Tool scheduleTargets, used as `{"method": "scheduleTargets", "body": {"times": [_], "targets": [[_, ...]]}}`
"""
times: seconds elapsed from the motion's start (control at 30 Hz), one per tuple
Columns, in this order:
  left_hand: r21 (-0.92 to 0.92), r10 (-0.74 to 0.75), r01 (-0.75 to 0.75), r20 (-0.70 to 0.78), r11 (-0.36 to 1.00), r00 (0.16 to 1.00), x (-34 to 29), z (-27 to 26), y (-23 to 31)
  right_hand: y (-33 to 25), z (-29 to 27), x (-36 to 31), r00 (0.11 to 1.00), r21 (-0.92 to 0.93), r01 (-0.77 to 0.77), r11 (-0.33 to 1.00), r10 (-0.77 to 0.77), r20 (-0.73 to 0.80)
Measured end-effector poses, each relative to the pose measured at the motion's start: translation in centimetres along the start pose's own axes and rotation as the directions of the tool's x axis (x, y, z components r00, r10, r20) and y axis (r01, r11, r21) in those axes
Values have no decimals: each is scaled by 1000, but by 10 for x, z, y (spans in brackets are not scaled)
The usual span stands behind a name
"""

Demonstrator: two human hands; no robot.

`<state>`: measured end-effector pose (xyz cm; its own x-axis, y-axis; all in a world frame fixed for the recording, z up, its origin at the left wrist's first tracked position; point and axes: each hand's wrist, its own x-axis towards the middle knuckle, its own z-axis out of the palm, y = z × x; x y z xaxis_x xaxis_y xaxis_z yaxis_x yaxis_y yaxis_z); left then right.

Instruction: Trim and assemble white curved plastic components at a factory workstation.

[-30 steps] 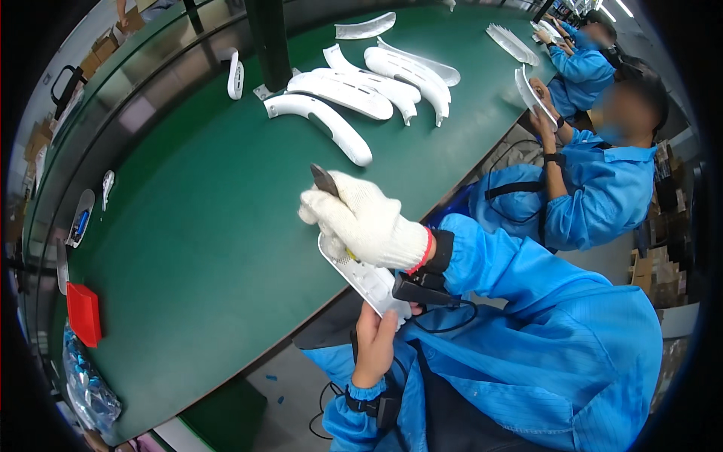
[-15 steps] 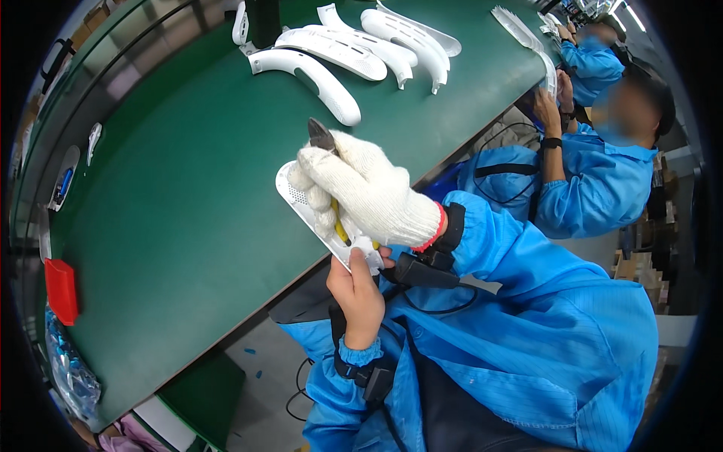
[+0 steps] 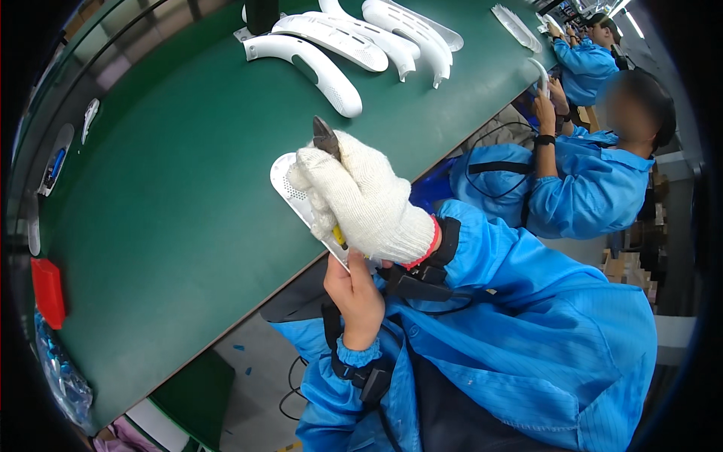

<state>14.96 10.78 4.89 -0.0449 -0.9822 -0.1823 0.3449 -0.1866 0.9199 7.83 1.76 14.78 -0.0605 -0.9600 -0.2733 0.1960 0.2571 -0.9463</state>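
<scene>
My bare left hand (image 3: 357,305) pinches the lower end of a long white plastic shell (image 3: 285,179) over the table's near edge. The shell has a rounded far end with small holes. Above it, my right hand (image 3: 369,197), in a white knitted glove with a red cuff, is closed around a pair of pliers (image 3: 324,138). Their dark jaws stick out past the thumb side, pointing away from me, and a bit of yellow handle shows under the fingers. The glove hides most of the tool and the middle of the shell.
Several curved white shells (image 3: 331,84) lie at the far side of the green table (image 3: 188,196). At left are a red container (image 3: 49,294), a clear plastic bag (image 3: 62,369) and a white part with a blue item. A co-worker (image 3: 587,184) sits at right, handling a white piece.
My gloved hand has turned slightly and moved nearer my left hand, covering more of the shell and yellow handle. The co-worker's white piece has moved down, apart from the one on the table.
</scene>
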Motion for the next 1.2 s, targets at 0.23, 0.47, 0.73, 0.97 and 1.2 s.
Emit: {"method": "scheduleTargets", "body": {"times": [0.23,0.47,0.73,0.97,1.2], "targets": [[56,-19,20,-22,998,1000,-10,-5,2,0,5,-1,993,-199,112,974,-118,-17],[3,4,-4,-17,1000,1000,-10,-2,13,3,1,3,989,-159,147,976,-147,10],[-49,-44,42,-35,998,998,-21,-2,20,-2,8,-11,990,-146,142,979,-144,3],[75,-11,16,-75,997,997,-34,-6,20,-7,13,-25,977,-234,210,949,-212,15],[-72,-50,44,-85,996,995,-41,4,32,-13,1,-26,976,-121,176,977,-157,154]]}}
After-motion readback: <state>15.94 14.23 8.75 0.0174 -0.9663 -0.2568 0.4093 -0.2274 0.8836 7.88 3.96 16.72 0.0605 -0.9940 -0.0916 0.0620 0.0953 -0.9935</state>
